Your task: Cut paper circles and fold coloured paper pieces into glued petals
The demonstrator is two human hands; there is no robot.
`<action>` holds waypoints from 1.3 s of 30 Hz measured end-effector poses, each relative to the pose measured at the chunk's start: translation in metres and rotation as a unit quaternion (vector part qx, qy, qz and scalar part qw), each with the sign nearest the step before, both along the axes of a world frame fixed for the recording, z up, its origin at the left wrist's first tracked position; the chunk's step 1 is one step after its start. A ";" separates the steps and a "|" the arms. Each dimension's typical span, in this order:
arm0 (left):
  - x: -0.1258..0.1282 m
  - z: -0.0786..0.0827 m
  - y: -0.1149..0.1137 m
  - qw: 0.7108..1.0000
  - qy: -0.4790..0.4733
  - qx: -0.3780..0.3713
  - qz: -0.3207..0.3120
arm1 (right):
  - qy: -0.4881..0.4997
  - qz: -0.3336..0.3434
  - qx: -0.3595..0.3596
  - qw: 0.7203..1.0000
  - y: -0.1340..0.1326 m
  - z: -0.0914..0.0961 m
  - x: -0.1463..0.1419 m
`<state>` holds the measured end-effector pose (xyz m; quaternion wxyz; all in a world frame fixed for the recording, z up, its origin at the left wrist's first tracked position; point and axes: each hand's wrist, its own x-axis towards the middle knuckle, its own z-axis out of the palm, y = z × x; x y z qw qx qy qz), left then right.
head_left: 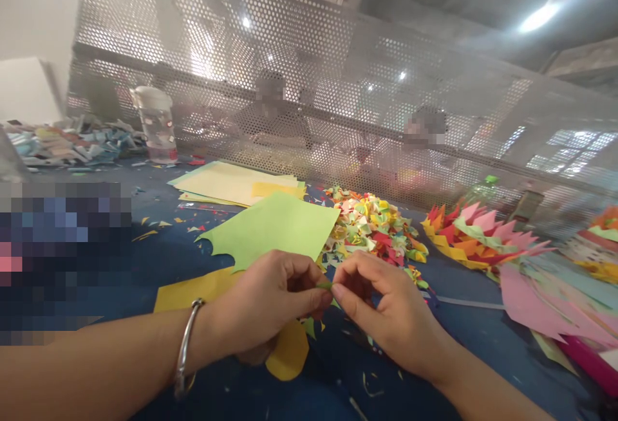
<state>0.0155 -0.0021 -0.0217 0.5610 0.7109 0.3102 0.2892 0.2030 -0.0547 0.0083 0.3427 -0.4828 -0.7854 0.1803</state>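
My left hand (284,299), with a silver bangle at the wrist, pinches a small piece of green paper (325,285). Fingertips of my right hand (381,308) close on the other side of that same piece, so the two hands nearly meet. Behind them lies a large light green paper sheet (275,224) with scalloped cuts along its left edge. Yellow paper (188,290) is partly covered by my left hand, and a rounded yellow paper piece (290,353) shows below it. Past my right hand is a heap of small folded paper pieces (376,215) in several colours.
Pale paper sheets (232,183) are stacked behind. A plastic cup (157,125) stands back left near a pile of paper scraps (72,141). Spiky folded paper rings (477,234) and pink sheets (535,305) lie right. A perforated metal screen (309,41) rises behind; two people sit beyond.
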 end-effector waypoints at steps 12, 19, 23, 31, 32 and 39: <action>-0.001 0.004 -0.004 1.000 0.022 0.013 0.006 | -0.012 0.010 0.003 1.000 -0.001 0.002 0.001; -0.002 0.003 -0.002 0.996 0.062 0.056 0.020 | -0.007 0.007 -0.001 1.000 0.001 0.000 0.001; -0.004 0.014 -0.006 0.990 0.106 0.091 0.029 | 0.002 0.010 -0.010 1.000 -0.001 0.001 0.001; -0.004 0.016 -0.008 0.996 0.058 0.069 -0.008 | 0.044 0.019 -0.058 0.997 -0.002 0.004 0.002; -0.004 0.015 -0.007 0.997 0.051 0.061 -0.015 | 0.047 0.019 -0.063 0.997 -0.002 0.004 0.001; -0.006 0.017 -0.003 0.997 0.037 0.034 -0.056 | 0.055 0.014 -0.087 0.995 -0.002 0.002 0.003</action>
